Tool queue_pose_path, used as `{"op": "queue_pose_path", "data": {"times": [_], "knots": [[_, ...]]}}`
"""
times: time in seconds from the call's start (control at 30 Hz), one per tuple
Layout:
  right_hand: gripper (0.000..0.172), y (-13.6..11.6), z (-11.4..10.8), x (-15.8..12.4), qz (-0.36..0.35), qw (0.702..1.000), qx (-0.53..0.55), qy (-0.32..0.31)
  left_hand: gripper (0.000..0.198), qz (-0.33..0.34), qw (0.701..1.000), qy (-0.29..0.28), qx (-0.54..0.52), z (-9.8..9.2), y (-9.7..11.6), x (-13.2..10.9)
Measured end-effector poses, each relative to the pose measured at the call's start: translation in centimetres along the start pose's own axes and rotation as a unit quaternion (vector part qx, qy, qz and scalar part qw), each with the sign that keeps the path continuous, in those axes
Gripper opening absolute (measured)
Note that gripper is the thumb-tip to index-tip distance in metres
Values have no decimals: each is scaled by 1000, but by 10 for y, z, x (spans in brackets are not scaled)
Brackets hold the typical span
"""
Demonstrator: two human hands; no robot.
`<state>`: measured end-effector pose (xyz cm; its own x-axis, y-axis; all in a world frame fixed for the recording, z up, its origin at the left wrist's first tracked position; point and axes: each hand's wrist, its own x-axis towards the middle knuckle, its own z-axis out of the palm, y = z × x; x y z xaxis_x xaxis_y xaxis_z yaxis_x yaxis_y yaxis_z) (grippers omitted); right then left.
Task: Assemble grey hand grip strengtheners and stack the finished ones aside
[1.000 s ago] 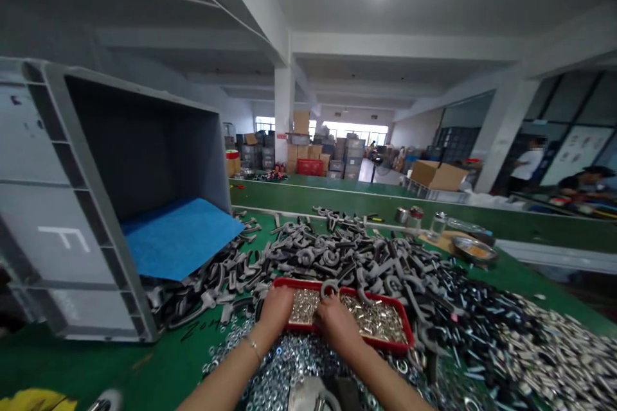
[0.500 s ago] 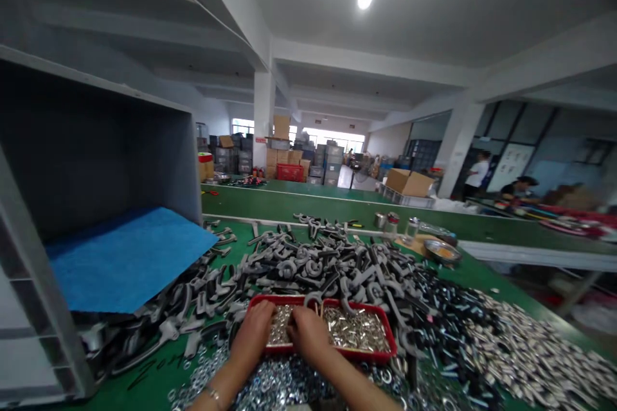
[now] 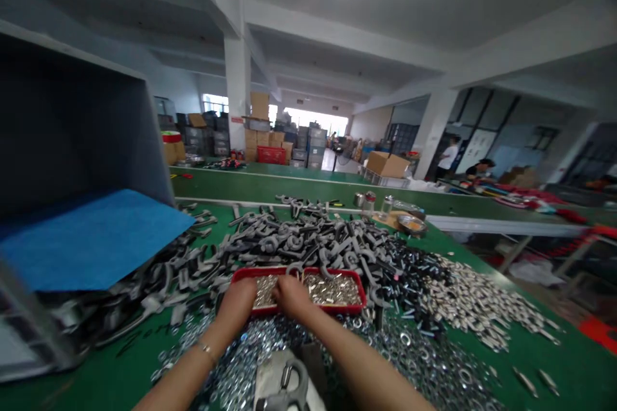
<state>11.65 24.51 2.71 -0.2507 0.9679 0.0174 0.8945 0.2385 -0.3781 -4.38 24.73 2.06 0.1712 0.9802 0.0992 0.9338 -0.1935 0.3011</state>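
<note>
A red tray (image 3: 337, 309) holds many small shiny metal pins (image 3: 332, 289), parted into two sections. Over the tray's left end is my left hand (image 3: 242, 297); its fingers point down and are blurred and hidden. My right hand (image 3: 293, 297) reaches into the same left section, its fingers curled together; whatever they pinch is too small to make out. At the bottom, a grey clamp-like part (image 3: 294, 385) with a spring lies on a pale block (image 3: 270, 366). Loose metal washers and nuts (image 3: 241, 347) spread around my forearms.
Behind the tray lies a heap of grey and black handle parts (image 3: 289, 237). Black bolt pieces (image 3: 409, 270) and silvery metal pieces (image 3: 472, 295) cover the right. A grey box with a blue sheet (image 3: 96, 237) stands left. Jars (image 3: 369, 202) and a metal bowl (image 3: 412, 224) stand farther back.
The view has tilted down and turned right, so the grey part on the block now shows at the bottom. Both hands are still at the tray's left section.
</note>
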Motion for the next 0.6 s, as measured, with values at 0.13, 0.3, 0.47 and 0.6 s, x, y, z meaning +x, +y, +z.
{"op": "queue_pose_path", "data": {"times": [0.13,0.3,0.47,0.6], "knots": [[34,9,6,0,-4,996,91,18,21,-21,1000,8,16,6,-4,-8],[33,21,13,14,-13,979,201,38,19,-39,999,35,-6,14,-12,-4],[26,37,-13,-23,1,950,305,61,14,-7,991,94,-97,7,-17,-12],[29,52,-20,-97,20,920,391,1,7,-19,975,118,-189,6,-29,-19]]}}
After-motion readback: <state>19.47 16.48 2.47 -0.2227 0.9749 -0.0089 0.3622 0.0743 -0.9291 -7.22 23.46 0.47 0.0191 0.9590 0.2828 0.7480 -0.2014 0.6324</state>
